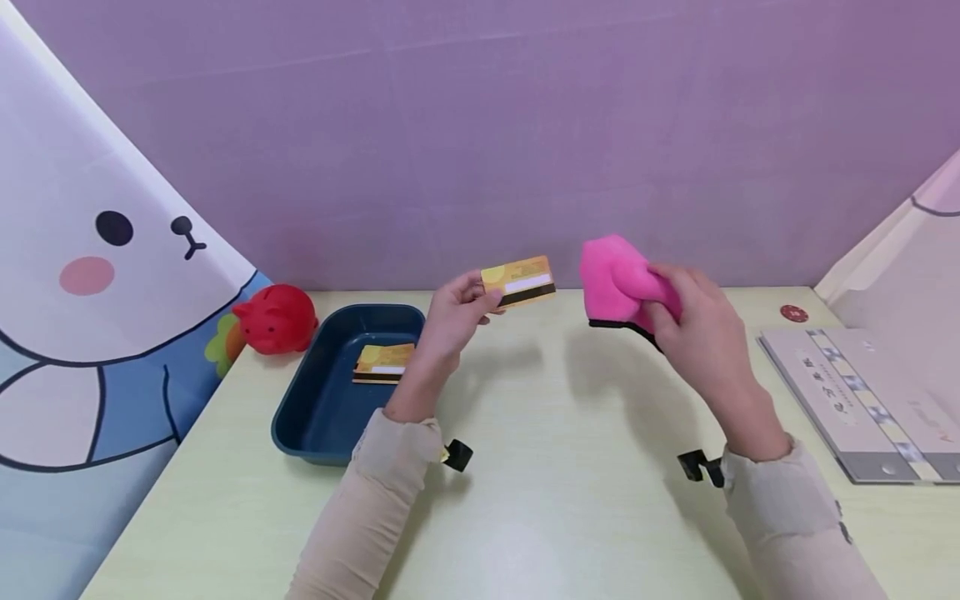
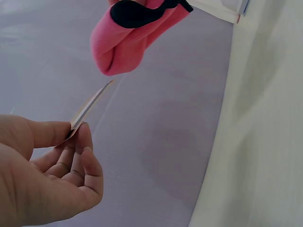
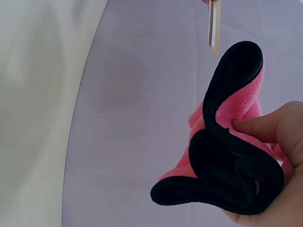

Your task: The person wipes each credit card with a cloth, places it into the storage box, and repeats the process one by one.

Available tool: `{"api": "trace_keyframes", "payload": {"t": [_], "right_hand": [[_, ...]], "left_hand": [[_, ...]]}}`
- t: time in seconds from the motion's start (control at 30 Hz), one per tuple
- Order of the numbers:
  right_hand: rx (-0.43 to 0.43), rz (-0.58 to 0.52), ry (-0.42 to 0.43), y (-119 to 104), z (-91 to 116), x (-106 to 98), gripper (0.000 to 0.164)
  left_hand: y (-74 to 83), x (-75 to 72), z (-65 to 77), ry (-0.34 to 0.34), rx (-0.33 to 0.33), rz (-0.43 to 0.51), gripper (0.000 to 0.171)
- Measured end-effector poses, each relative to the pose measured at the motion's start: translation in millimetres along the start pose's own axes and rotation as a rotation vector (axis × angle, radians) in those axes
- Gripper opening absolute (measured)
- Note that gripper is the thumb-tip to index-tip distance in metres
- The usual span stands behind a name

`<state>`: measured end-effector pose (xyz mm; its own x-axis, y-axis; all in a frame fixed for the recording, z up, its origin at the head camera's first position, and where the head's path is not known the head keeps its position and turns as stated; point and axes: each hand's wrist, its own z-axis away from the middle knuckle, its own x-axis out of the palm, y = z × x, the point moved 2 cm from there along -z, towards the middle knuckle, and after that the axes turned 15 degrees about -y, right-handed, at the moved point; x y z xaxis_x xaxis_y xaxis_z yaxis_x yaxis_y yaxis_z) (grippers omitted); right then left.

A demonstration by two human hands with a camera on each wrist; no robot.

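My left hand pinches a gold bank card between thumb and fingers, above the table. The card's black magnetic stripe and white strip show in the head view; in the left wrist view the card is nearly edge-on. My right hand grips a bunched pink fleece cloth with black edging, held in the air just right of the card. In the right wrist view the cloth is folded over, its black border facing the camera. Card and cloth stand apart.
A dark blue tray on the left holds more gold cards. Behind it sits a red piggy bank. To the right lie a grey folder and a red poker chip. A purple cloth backdrop hangs behind the table.
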<state>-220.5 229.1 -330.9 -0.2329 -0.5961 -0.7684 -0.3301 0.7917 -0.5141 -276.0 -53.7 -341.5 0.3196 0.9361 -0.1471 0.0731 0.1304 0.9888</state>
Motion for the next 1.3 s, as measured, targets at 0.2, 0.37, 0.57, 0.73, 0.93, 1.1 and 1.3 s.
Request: {"api": "trace_keyframes", "payload": {"t": [0.2, 0.37, 0.57, 0.73, 0.93, 1.1, 1.3], "right_hand": [[0.015, -0.017, -0.007, 0.5, -1.0, -0.6, 0.040], [0.010, -0.021, 0.003, 0.8, -0.4, -0.8, 0.040], [-0.008, -0.033, 0.019, -0.6, 0.2, -1.4, 0.040], [-0.038, -0.039, 0.038, -3.9, 1.3, 0.4, 0.040], [-0.086, -0.031, 0.063, -12.0, 3.1, 3.9, 0.038], [-0.194, 0.017, 0.099, -24.7, 5.4, 14.1, 0.038], [-0.383, 0.151, 0.108, -44.3, 10.1, 36.3, 0.036]], "left_hand": [[-1.5, 2.1, -1.5, 0.032, 0.017, 0.036, 0.043], [-2.8, 2.7, -1.8, 0.009, 0.009, 0.038, 0.040], [-6.8, 4.2, -3.6, -0.029, -0.008, 0.057, 0.040], [-10.3, 8.2, -5.2, -0.065, -0.055, 0.099, 0.038], [-12.7, 13.8, -5.6, -0.108, -0.147, 0.108, 0.039], [-14.2, 23.0, -3.1, -0.158, -0.163, 0.097, 0.037], [-15.2, 38.4, -0.1, -0.165, -0.132, 0.090, 0.039]]}}
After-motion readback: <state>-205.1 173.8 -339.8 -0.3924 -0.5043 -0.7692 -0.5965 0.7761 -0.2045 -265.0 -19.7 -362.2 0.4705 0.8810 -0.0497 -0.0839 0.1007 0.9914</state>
